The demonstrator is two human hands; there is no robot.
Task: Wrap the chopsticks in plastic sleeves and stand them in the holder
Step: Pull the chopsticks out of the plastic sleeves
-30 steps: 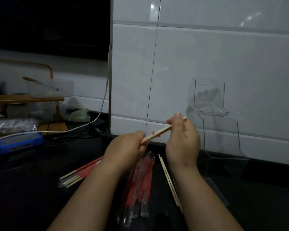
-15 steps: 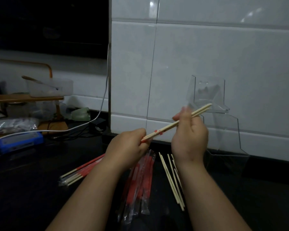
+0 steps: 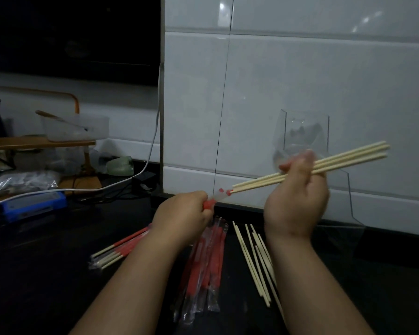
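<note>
Sleeving is being carried out in front of the clear acrylic holder (image 3: 300, 128): pale wooden chopsticks (image 3: 344, 157) are being gripped by the curled fingers of the right hand (image 3: 298, 198), their tips at the mouth of the red-printed clear plastic sleeve (image 3: 219, 195), which is being pinched by the left hand (image 3: 182, 213). A straight inward slide is probably being called for next.

chopsticks (image 3: 348, 158) drawn farther right through right hand (image 3: 298, 201), ends now barely at sleeve (image 3: 217, 196) mouth
</note>
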